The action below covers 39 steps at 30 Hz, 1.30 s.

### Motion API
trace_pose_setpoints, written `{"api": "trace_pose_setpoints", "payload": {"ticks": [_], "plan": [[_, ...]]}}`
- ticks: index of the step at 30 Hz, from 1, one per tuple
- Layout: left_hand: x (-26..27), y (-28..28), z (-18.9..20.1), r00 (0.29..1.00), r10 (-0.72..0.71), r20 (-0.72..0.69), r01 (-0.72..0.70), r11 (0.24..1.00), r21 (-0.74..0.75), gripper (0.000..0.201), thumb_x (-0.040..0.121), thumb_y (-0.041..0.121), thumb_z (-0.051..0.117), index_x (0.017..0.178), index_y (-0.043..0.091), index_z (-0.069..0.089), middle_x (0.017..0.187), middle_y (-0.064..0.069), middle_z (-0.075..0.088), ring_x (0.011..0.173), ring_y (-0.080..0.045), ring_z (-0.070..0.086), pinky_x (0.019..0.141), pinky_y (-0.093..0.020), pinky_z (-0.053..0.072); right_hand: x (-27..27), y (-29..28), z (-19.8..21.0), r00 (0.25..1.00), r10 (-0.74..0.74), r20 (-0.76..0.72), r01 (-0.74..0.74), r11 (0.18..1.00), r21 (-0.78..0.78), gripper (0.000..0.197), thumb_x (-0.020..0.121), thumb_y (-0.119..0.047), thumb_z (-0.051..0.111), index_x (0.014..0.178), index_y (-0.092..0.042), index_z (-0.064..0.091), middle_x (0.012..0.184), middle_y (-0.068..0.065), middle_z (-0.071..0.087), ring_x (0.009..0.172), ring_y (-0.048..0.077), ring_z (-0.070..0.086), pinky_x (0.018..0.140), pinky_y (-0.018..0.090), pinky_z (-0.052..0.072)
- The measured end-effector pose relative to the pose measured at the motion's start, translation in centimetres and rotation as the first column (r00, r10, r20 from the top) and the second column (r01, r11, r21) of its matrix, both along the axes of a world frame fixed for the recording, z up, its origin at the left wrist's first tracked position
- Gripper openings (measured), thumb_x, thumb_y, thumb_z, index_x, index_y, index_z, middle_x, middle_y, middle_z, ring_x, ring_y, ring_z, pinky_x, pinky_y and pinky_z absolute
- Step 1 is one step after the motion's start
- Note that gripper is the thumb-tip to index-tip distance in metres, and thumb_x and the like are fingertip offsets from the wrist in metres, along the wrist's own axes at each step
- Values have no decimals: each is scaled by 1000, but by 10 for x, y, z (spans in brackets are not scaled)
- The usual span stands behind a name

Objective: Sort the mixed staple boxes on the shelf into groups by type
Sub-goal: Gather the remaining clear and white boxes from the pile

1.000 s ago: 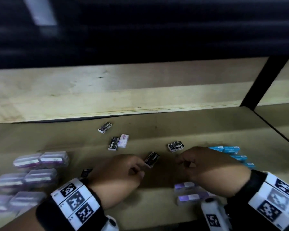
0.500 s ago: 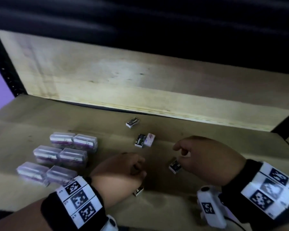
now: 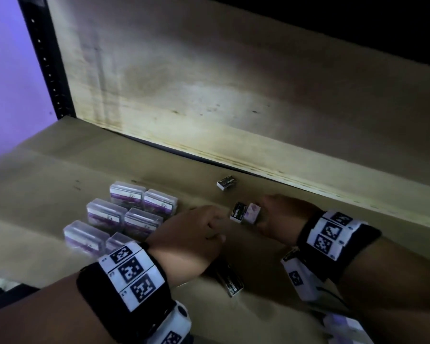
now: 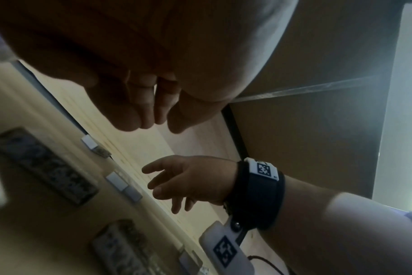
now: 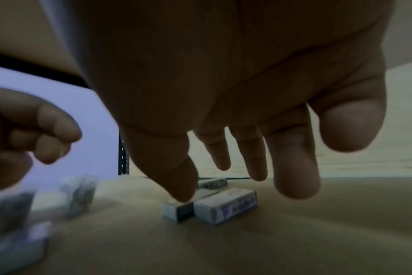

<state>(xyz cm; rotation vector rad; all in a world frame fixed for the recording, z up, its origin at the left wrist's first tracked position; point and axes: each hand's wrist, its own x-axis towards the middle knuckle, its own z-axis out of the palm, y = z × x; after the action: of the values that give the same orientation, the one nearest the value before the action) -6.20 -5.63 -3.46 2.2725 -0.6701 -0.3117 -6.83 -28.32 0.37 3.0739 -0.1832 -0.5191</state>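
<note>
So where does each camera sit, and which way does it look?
Head: on the head, looking down at the shelf; shows the left hand and right hand.
Left wrist: under the left wrist, looking along curled fingers toward the right hand.
Right wrist: under the right wrist, looking along spread fingers down at the black box and white box.
Shared: head and right wrist both show those boxes.

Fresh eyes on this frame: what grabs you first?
The two hands nearly meeting: the left hand curled, the right hand with fingers spread at a touching pair of small boxes, a black box and a white box. Left of them, clear cases with purple labels stand grouped in neat pairs. A lone black box lies apart near the back board.
</note>
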Motion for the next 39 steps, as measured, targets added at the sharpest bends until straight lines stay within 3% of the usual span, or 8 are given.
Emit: {"api": "trace_pose_setpoints", "payload": {"ticks": [6,11,15,19,23,28,32,39], "plan": [[8,4,-12,998,33,-49,-35,999,-36,41,79,35,45,118,43,54,110,20,63,98,1,61,87,-33,53,19,6,-19,999,-16,-33,14,999,-40,35,94,-44,55,122,-23,55,118,2,61,100,21,61,82,32,50],[11,3,-15,999,41,-11,-41,999,-14,41,77,35,45,117,41,55,106,20,62,96,1,60,84,-25,50,27,7,-27,998,-23,-51,21,999,-26,31,97,-46,52,108,-20,63,107,2,64,94,20,62,83,32,51],[10,3,-13,999,-36,-9,37,998,58,40,82,34,49,121,40,56,115,17,60,102,-2,58,83,-20,42,25,0,-22,998,-42,-42,39,998,-52,22,85,-41,65,85,-20,68,86,-1,66,76,15,64,61,27,48],[7,6,-6,993,-120,23,116,987,114,39,89,22,57,127,29,59,125,8,61,114,-9,56,90,-16,37,14,-5,-14,993,14,-116,-22,998,-67,21,89,-41,63,97,-21,67,98,1,65,87,17,62,78,33,52],[2,12,3,988,-151,41,141,973,182,37,92,34,58,128,34,56,128,9,60,114,-12,58,97,-26,45,-9,-3,-2,1000,-23,-6,23,999,29,16,86,-48,65,86,-32,63,87,-9,62,78,10,58,73,32,49],[-8,22,17,984,-154,93,120,947,298,30,86,43,56,115,36,59,112,11,63,99,-13,63,83,-30,51,-56,17,11,982,-79,169,38,971,235,17,84,-52,62,79,-36,60,76,-11,60,67,2,56,59,30,43],[-19,32,23,969,-137,205,59,936,347,13,81,48,51,91,42,45,86,18,49,85,-11,57,63,-24,38,-90,28,12,983,-65,170,3,941,339,12,82,-48,62,83,-36,62,75,-13,62,65,-1,55,63,31,46],[-38,41,13,922,-130,364,-97,835,542,42,84,51,45,117,28,57,108,10,63,96,-13,62,69,-23,39,-123,28,-2,982,-78,170,-14,875,484,23,74,-56,63,95,-49,57,90,-37,57,79,-11,54,61,18,44]]}}
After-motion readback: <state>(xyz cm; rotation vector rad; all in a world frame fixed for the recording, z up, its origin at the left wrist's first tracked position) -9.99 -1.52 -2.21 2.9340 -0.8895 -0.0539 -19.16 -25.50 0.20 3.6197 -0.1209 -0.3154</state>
